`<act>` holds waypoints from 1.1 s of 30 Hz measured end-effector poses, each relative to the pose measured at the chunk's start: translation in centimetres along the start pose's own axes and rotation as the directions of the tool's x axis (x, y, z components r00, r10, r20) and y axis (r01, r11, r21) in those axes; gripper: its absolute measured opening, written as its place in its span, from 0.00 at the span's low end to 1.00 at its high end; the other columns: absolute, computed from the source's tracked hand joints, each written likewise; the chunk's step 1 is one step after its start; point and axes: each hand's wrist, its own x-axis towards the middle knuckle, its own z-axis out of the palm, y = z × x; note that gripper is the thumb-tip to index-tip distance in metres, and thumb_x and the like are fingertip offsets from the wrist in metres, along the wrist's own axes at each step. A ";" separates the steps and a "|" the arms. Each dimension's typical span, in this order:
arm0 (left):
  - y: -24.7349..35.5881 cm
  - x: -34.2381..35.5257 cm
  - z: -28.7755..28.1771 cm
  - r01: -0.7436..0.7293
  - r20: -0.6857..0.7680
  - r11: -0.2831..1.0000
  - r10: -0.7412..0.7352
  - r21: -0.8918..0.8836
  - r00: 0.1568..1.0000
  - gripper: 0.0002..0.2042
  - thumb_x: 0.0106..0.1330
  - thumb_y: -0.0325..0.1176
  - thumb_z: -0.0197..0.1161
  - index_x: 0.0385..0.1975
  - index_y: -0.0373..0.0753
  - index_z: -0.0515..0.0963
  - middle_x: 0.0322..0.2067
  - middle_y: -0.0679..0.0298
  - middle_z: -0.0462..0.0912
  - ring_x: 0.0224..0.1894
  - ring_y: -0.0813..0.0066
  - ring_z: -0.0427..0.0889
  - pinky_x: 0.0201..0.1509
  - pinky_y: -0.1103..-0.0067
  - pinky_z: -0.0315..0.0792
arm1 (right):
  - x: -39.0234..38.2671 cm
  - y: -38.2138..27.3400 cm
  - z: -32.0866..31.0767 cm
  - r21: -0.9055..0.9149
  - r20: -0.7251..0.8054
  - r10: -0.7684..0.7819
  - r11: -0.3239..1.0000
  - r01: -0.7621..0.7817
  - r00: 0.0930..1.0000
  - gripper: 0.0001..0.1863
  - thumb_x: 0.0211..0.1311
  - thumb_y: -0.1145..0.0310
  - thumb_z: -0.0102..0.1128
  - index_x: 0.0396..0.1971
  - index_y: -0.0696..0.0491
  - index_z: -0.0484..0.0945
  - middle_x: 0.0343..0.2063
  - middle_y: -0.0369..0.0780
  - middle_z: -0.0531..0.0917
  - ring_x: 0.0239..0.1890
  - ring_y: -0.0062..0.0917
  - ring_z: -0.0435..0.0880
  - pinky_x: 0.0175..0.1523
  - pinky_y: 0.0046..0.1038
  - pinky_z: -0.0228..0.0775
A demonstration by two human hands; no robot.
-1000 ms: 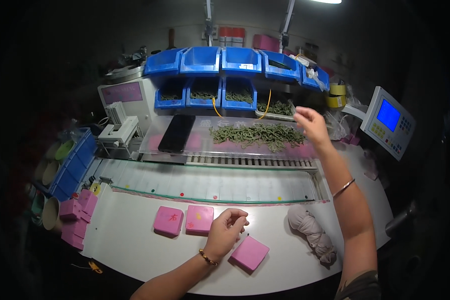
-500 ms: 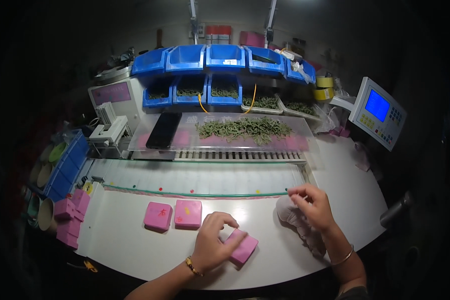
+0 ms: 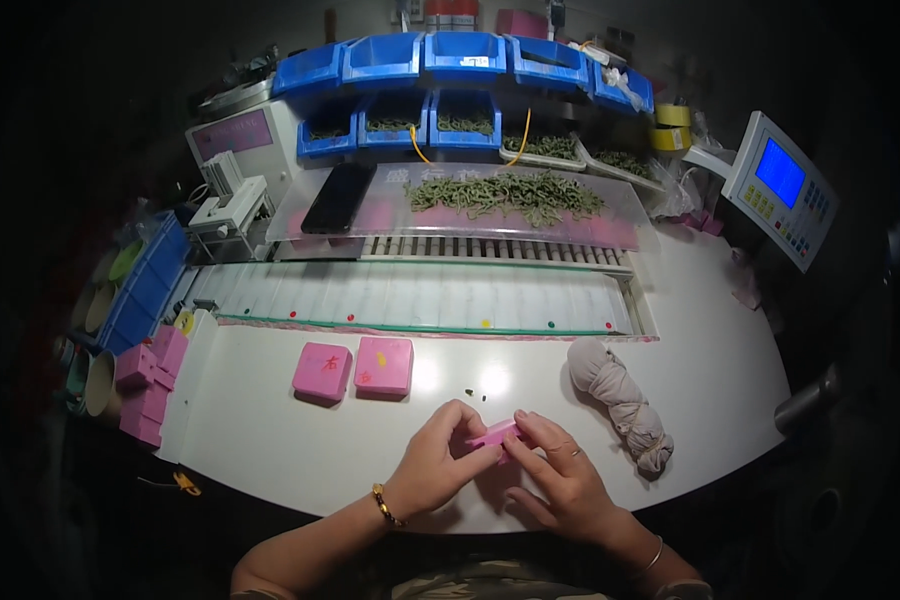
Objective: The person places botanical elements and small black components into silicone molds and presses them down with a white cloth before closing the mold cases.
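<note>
Two hands now meet over one pink case [image 3: 494, 434] at the near edge of the white tabletop [image 3: 270, 440], roughly at its middle. I read the left hand [image 3: 435, 465] as closed on the case's left end, fingers curled over it; the right hand [image 3: 560, 475] pinches its right end between thumb and fingertips. The case is lifted slightly and tilted; I cannot tell whether it is open.

Compared with half a second ago: the right hand was then resting on the grey cloth bundle [image 3: 620, 405] towards the right edge; it has left the bundle and joined the left hand. The case then lay flat under the left hand alone; it is now held between both. A full second ago the right hand was up at the pile of green pieces [image 3: 505, 192] on the clear shelf along the far side.

Unchanged: two closed pink cases [image 3: 355, 370] lie side by side, touching, left of centre and just short of the conveyor belt [image 3: 420, 298]. A few small dark specks [image 3: 475, 397] lie on the tabletop between those cases and the hands. A stack of further pink cases [image 3: 148, 385] sits off the left edge. A dark phone [image 3: 338, 197] lies on the shelf's left end. Blue bins [image 3: 460, 60] line the far side, and a control panel with a blue screen [image 3: 782, 185] stands at the far right corner.
</note>
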 end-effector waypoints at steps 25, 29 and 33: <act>1.2 -0.3 -2.5 -0.377 0.343 0.620 0.179 0.688 0.922 0.57 0.44 0.59 0.77 0.70 0.35 0.53 0.67 0.47 0.60 0.71 0.44 0.56 0.73 0.58 0.52 | -0.9 0.6 -0.2 0.188 0.095 0.053 0.980 -0.070 0.994 0.12 0.50 0.74 0.71 0.37 0.53 0.82 0.39 0.39 0.80 0.40 0.35 0.80 0.43 0.31 0.75; 0.9 -0.5 -2.5 -0.359 0.321 0.640 0.180 0.679 0.930 0.58 0.44 0.58 0.77 0.70 0.34 0.51 0.67 0.45 0.59 0.71 0.43 0.55 0.73 0.59 0.51 | 0.4 2.2 -2.8 0.339 0.123 0.134 0.926 -0.168 0.983 0.21 0.51 0.72 0.70 0.48 0.54 0.78 0.45 0.43 0.79 0.46 0.38 0.80 0.49 0.33 0.74; 1.3 -0.7 -2.4 -0.329 0.308 0.642 0.148 0.693 0.940 0.59 0.44 0.58 0.77 0.70 0.33 0.50 0.67 0.44 0.59 0.71 0.44 0.54 0.74 0.60 0.50 | 1.3 5.8 -6.4 -0.039 -0.150 0.117 0.991 -0.125 0.982 0.30 0.50 0.70 0.71 0.56 0.56 0.73 0.51 0.47 0.76 0.53 0.42 0.76 0.58 0.35 0.70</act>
